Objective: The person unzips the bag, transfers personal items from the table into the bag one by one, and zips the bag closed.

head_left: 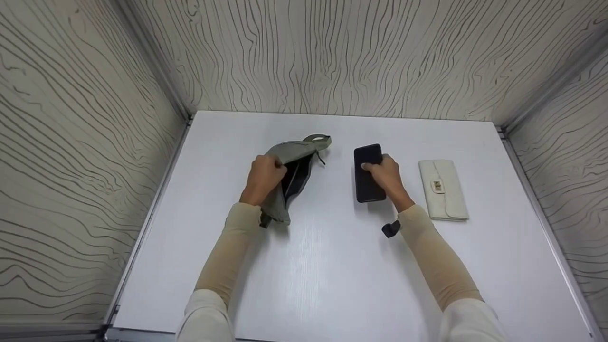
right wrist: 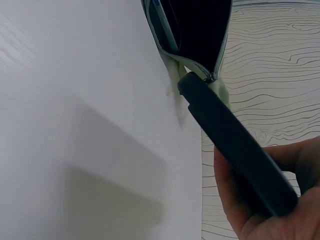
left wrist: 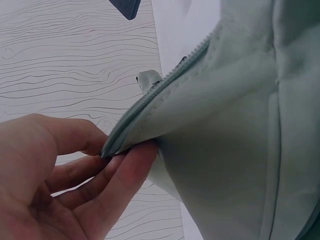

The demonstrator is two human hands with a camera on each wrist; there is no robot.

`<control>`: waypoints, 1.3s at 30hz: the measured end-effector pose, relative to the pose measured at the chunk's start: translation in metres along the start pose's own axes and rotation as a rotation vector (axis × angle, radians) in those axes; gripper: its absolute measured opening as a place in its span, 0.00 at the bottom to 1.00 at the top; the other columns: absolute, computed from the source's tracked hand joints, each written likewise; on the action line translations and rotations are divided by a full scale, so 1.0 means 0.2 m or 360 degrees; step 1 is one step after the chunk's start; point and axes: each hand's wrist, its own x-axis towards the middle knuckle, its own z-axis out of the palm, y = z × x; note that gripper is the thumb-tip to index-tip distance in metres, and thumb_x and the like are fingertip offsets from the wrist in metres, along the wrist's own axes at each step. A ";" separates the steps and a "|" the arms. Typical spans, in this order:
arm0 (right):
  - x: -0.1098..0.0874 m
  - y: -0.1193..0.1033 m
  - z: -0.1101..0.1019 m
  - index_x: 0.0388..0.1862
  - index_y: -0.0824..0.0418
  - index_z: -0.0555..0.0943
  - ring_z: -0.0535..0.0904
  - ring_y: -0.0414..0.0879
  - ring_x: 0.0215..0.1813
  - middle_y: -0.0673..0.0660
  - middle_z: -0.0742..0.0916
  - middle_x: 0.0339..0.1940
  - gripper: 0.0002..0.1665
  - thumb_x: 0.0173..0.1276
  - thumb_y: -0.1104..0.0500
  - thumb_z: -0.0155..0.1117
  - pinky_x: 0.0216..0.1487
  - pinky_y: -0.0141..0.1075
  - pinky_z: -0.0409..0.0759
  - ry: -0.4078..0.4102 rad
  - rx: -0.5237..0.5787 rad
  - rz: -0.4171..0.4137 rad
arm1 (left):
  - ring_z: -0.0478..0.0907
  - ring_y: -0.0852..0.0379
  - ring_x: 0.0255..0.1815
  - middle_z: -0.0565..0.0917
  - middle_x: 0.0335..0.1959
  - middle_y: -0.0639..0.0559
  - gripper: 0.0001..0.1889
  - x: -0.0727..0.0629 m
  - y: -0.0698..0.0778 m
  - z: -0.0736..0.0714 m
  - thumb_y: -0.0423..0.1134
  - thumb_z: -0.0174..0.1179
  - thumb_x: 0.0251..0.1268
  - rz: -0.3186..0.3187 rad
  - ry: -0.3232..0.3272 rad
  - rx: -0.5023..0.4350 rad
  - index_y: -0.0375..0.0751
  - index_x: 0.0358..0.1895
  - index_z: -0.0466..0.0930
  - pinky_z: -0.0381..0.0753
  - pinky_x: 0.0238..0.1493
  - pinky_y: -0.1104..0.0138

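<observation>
On the left of the table in the head view lies a grey-green zip bag (head_left: 292,151), its dark inside showing through the unzipped mouth. My left hand (head_left: 263,176) pinches the bag's zipper edge (left wrist: 132,116) between thumb and fingers, lifting that side. My right hand (head_left: 388,175) holds a black phone (head_left: 368,183), thumb across its face, to the right of the bag. In the right wrist view, the phone (right wrist: 235,145) is seen edge-on, overlapping the bag's zipper end. A slim object with a light bluish edge (right wrist: 167,26) shows inside the bag mouth.
A cream wallet (head_left: 446,190) with a metal clasp lies on the white table (head_left: 313,275), right of my right hand. A black strap piece (head_left: 391,230) hangs at my right wrist. Wood-patterned panels (head_left: 308,57) enclose the back and sides.
</observation>
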 end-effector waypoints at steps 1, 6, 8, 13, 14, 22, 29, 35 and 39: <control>0.00 0.00 0.00 0.74 0.77 0.67 0.78 0.67 0.67 0.75 0.80 0.68 0.39 0.75 0.53 0.63 0.72 0.57 0.75 0.0001 0.0002 -0.0002 | 0.69 0.57 0.21 0.74 0.20 0.53 0.13 0.00 0.00 0.00 0.30 0.60 0.69 0.0002 0.0001 0.0004 0.40 0.22 0.77 0.68 0.24 0.66; 0.00 -0.02 0.01 0.74 0.78 0.67 0.78 0.67 0.67 0.75 0.79 0.68 0.39 0.75 0.53 0.64 0.73 0.57 0.74 -0.0003 0.0006 -0.0003 | 0.68 0.58 0.20 0.73 0.20 0.53 0.15 0.01 0.00 0.00 0.30 0.60 0.69 0.0001 0.0003 -0.0004 0.42 0.21 0.75 0.68 0.24 0.65; 0.00 -0.02 0.01 0.74 0.77 0.67 0.78 0.66 0.67 0.75 0.79 0.68 0.39 0.75 0.53 0.64 0.73 0.57 0.74 -0.0010 0.0012 0.0003 | 0.68 0.58 0.20 0.72 0.19 0.54 0.15 0.01 0.00 -0.01 0.30 0.60 0.68 0.0000 0.0005 -0.0008 0.43 0.20 0.74 0.67 0.24 0.65; 0.00 -0.03 0.02 0.74 0.77 0.67 0.77 0.66 0.68 0.74 0.79 0.68 0.39 0.75 0.53 0.64 0.73 0.56 0.74 -0.0021 0.0029 0.0008 | 0.68 0.58 0.20 0.73 0.20 0.54 0.15 0.01 0.00 0.00 0.30 0.60 0.68 0.0002 0.0014 -0.0028 0.42 0.21 0.75 0.68 0.24 0.65; 0.00 -0.03 0.02 0.74 0.77 0.67 0.77 0.66 0.68 0.74 0.79 0.69 0.39 0.74 0.53 0.64 0.74 0.56 0.74 -0.0021 0.0031 0.0006 | 0.69 0.57 0.21 0.73 0.20 0.53 0.14 0.00 0.00 0.00 0.30 0.60 0.68 -0.0001 0.0014 -0.0036 0.42 0.21 0.76 0.68 0.24 0.65; 0.00 -0.04 0.04 0.73 0.76 0.68 0.78 0.65 0.66 0.74 0.80 0.67 0.38 0.75 0.53 0.64 0.72 0.56 0.74 -0.0034 0.0041 0.0002 | 0.70 0.58 0.21 0.76 0.21 0.52 0.12 0.00 0.00 -0.01 0.29 0.60 0.68 0.0002 0.0003 -0.0025 0.37 0.24 0.81 0.70 0.24 0.66; -0.02 -0.06 0.05 0.73 0.76 0.68 0.78 0.65 0.66 0.74 0.80 0.66 0.38 0.74 0.53 0.64 0.71 0.55 0.75 -0.0048 0.0047 -0.0015 | 0.70 0.58 0.21 0.75 0.21 0.52 0.13 0.00 0.00 -0.01 0.29 0.59 0.68 -0.0009 -0.0002 -0.0013 0.40 0.22 0.79 0.69 0.24 0.66; -0.02 -0.07 0.07 0.71 0.76 0.70 0.79 0.64 0.65 0.73 0.81 0.65 0.37 0.73 0.53 0.65 0.71 0.55 0.75 -0.0043 0.0062 -0.0006 | 0.70 0.57 0.22 0.76 0.21 0.53 0.12 0.00 0.00 -0.01 0.29 0.60 0.68 -0.0027 -0.0004 -0.0033 0.40 0.23 0.79 0.69 0.25 0.66; -0.02 -0.08 0.08 0.71 0.76 0.70 0.78 0.64 0.65 0.73 0.81 0.66 0.37 0.73 0.53 0.66 0.72 0.55 0.74 -0.0038 0.0077 -0.0007 | 0.70 0.57 0.22 0.76 0.21 0.52 0.12 0.00 0.00 -0.01 0.29 0.60 0.68 -0.0016 0.0007 -0.0028 0.39 0.23 0.80 0.70 0.24 0.65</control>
